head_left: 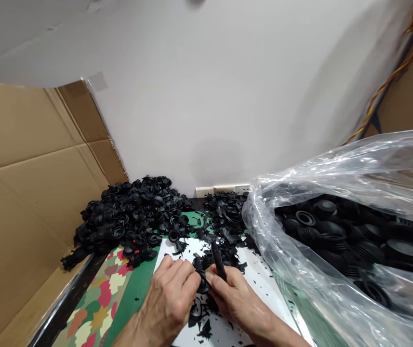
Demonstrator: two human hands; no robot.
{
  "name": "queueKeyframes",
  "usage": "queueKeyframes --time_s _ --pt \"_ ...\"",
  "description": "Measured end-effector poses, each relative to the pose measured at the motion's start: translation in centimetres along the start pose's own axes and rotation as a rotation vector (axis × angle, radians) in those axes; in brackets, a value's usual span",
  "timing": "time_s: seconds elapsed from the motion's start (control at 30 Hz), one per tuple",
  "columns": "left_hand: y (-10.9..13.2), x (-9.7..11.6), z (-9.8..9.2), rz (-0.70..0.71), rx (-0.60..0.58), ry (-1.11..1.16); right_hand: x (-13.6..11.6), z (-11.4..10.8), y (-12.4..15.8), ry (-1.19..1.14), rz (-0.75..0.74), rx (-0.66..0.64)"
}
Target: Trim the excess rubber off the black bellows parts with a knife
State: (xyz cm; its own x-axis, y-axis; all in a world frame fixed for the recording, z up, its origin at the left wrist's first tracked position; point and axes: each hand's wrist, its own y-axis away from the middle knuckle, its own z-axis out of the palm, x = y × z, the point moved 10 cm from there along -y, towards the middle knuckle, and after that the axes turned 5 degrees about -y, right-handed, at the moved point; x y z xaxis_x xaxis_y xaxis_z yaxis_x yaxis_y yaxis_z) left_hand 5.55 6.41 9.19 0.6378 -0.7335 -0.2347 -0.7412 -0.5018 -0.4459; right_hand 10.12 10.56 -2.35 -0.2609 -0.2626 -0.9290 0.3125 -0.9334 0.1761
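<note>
My left hand (172,291) is closed, its fingers gripping a small ribbed black rubber part (202,281) low in the middle of the view. From the right, my right hand (233,294) closes round a black pen-shaped tool (218,260), whose upper end sticks up past the thumb. The tool's lower end is hidden. My right fingertips are right beside the part; whether they touch it I cannot tell. Beneath both hands lies a white sheet (264,284) strewn with black rubber scraps (205,328).
A heap of black rubber parts (130,212) sits at the left by a cardboard sheet (29,178). Black trimmings (226,209) are piled near a power strip (224,190) at the wall. On the right, a clear plastic bag (264,217) holds several larger black parts (331,231).
</note>
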Motion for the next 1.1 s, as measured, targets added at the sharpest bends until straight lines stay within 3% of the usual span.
queueKeyframes --time_s 0.3,0.53,0.83,1.1 --pt "0.0 0.4 -0.9 0.074 0.030 0.059 1.4 -0.1 -0.9 -0.056 0.051 0.001" --pt "0.3 -0.8 0.0 -0.023 0.009 0.178 0.4 -0.2 -0.3 -0.037 0.018 0.017" --pt "0.0 1.6 0.7 0.211 -0.051 0.017 -1.1 -0.1 0.6 0.073 -0.048 -0.004" --pt "0.3 1.6 0.4 0.202 0.041 -0.093 -1.2 0.8 0.9 0.044 -0.008 -0.099"
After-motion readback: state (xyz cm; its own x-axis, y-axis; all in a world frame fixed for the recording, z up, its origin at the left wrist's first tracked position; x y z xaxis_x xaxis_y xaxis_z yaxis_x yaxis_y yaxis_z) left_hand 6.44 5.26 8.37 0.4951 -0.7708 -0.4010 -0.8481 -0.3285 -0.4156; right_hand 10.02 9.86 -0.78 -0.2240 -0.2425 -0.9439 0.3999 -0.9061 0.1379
